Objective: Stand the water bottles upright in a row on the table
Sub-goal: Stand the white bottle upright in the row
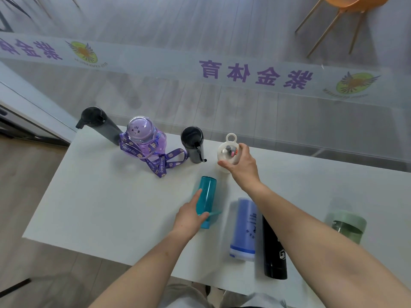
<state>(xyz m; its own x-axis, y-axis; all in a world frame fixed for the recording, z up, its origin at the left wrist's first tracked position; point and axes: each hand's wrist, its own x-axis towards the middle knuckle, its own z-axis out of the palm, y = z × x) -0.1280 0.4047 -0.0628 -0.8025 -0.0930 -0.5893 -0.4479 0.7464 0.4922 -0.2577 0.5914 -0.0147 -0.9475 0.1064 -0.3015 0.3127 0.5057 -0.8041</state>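
Along the far edge of the white table three bottles stand upright: a dark grey one, a purple one with a "Nice day" strap, and a black one. To their right my right hand grips a white bottle with a loop lid, held upright. My left hand rests on a teal bottle lying on its side, fingers around its near end. Also lying flat are a blue-violet bottle and a black bottle. A pale green bottle is at the right.
A glass wall with purple lettering runs just behind the table's far edge. An orange chair stands beyond the glass. The table's left half and far right corner are bare. Wood floor lies to the left.
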